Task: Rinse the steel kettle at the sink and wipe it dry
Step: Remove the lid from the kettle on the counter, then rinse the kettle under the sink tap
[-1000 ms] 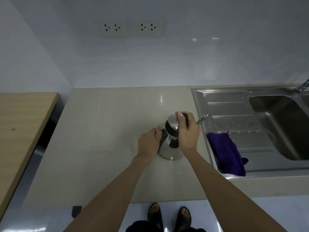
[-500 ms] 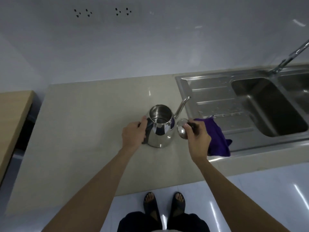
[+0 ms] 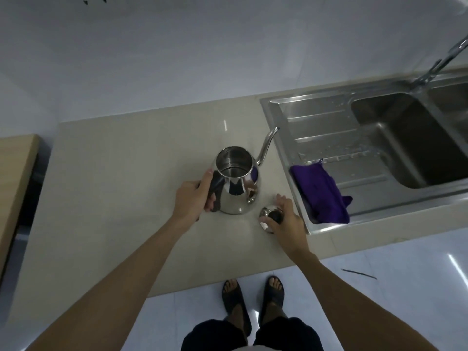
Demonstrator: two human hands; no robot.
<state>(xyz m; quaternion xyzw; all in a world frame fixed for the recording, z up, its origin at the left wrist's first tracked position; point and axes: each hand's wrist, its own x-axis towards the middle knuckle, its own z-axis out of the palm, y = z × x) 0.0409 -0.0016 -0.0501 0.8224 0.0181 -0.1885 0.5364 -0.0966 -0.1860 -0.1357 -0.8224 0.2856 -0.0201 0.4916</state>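
Observation:
The steel kettle [image 3: 236, 184] stands upright on the beige counter [image 3: 121, 178], its top uncovered and its thin spout pointing toward the sink. My left hand [image 3: 193, 198] grips the dark handle on the kettle's left side. To the kettle's right, my right hand [image 3: 285, 220] holds the steel lid [image 3: 269, 219] by its dark knob, low at the counter surface. A purple cloth [image 3: 320, 192] lies crumpled on the sink's draining board, right of my right hand.
The steel sink [image 3: 314, 115] fills the right side, with a deep basin [image 3: 415, 138] and a tap [image 3: 440, 62] at the back right. A wooden table [image 3: 15, 168] stands at the far left. A white wall rises behind the counter.
My right hand lifted the lid off the kettle and carried it right and down to the counter. My left hand kept hold of the handle. The view shifted toward the sink.

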